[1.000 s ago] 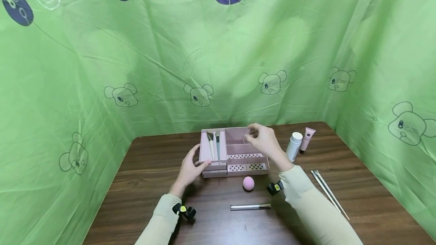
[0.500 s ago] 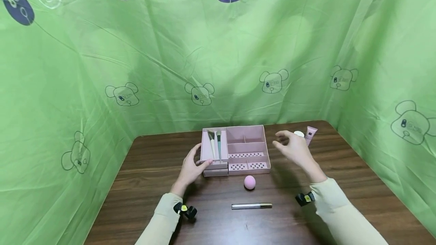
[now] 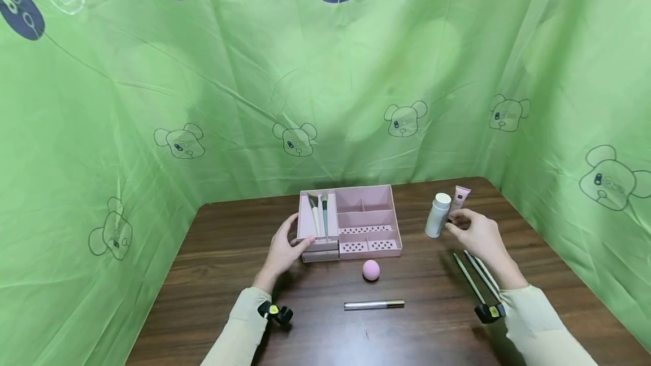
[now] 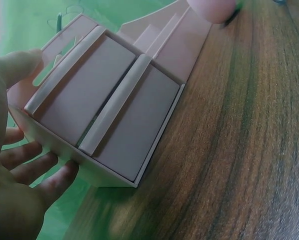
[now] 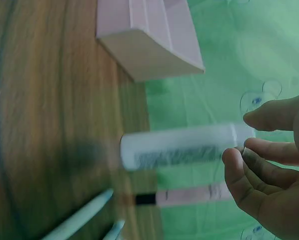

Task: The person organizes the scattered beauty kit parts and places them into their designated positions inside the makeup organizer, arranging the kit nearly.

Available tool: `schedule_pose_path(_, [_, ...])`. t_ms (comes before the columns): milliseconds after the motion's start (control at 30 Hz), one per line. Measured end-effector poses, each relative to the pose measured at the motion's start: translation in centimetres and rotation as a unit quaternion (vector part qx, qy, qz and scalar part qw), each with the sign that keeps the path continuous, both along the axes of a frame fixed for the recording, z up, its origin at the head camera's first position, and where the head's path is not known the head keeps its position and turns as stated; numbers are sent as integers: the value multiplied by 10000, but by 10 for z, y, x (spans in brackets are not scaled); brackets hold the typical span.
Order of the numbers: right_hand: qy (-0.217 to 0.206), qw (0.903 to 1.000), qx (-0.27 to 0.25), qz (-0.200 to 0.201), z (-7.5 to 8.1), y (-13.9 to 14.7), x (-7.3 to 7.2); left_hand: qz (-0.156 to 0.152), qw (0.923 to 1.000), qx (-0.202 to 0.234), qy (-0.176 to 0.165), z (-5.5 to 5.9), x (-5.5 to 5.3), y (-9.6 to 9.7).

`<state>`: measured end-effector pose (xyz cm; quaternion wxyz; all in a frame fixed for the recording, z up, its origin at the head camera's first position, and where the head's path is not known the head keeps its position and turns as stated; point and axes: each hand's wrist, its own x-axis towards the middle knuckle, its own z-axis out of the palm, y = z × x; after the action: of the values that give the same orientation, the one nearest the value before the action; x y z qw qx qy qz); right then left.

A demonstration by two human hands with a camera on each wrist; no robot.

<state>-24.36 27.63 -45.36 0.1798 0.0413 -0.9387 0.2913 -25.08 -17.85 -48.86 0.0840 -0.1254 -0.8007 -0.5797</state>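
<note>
My left hand (image 3: 282,250) holds the left front corner of a pink makeup organizer (image 3: 351,201). In the left wrist view, its thumb lies over the upper edge above two drawers (image 4: 87,85), with the fingers along the side wall. Two makeup brushes (image 3: 325,216) lie in the top left tray. My right hand (image 3: 478,236) is beside a white bottle (image 3: 437,218), thumb and fingers spread, holding nothing. In the right wrist view, the fingertips overlap the capped end of the bottle (image 5: 179,145). Behind it stands a pink squeeze tube (image 3: 460,196) with a black cap.
A pink ball-shaped sponge (image 3: 371,270) sits in front of the organizer. Nearer lies a silver pen-like tube (image 3: 373,305). Several slim brushes (image 3: 470,278) lie by the right forearm, partly hidden by it. A green curtain (image 3: 244,100) surrounds the wooden table (image 3: 224,275).
My right hand has moved from above the organizer's right compartments across to the right, beside the white bottle. My left hand stays on the organizer's corner.
</note>
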Motion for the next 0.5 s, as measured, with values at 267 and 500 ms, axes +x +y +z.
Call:
schedule_pose_path(267, [-126, 9993, 151, -331, -21, 30, 5, -33, 10000, 23, 6, 1, 0, 0])
schedule_pose_path(500, [-380, 9978, 316, -451, -41, 49, 9, -78, 9999, 91, -5, 1, 1, 1])
